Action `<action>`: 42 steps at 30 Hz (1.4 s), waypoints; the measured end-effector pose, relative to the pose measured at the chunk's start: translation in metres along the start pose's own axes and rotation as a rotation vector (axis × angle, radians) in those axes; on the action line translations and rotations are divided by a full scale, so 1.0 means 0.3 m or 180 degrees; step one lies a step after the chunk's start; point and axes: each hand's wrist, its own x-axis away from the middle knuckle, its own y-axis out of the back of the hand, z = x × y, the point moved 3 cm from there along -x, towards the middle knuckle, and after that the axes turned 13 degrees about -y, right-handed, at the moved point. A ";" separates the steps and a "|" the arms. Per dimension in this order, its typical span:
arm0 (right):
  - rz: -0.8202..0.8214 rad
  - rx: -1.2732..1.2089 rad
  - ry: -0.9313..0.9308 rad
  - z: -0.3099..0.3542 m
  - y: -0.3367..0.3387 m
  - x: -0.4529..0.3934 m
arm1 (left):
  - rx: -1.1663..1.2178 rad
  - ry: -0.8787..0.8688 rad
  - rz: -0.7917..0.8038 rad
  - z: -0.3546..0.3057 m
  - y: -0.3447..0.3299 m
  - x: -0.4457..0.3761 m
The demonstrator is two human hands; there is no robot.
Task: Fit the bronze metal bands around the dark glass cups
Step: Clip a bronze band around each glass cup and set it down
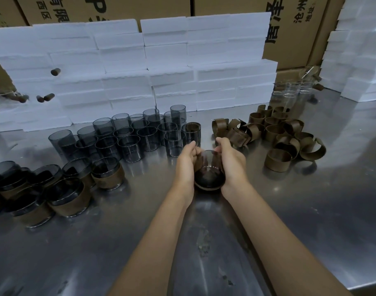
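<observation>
Both hands, left (pixel 186 161) and right (pixel 230 160), grip 1 dark glass cup (pixel 209 174) tilted above the worktop (pixel 289 210), near the loose bronze bands (pixel 276 135).

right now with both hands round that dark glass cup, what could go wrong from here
The left hand and right hand grip the dark glass cup tilted over the steel table; a slip could crack it. The crowded unbanded dark glass cups stand just behind the knuckles, easily knocked. The loose bronze metal bands could snag.

Cups (pixel 127 135) left of bands (pixel 276 133)
</observation>
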 end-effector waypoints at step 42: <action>0.0849 0.0985 0.0599 0.026 -0.032 0.061 | 0.2540 0.0317 -0.0354 -0.026 0.043 -0.016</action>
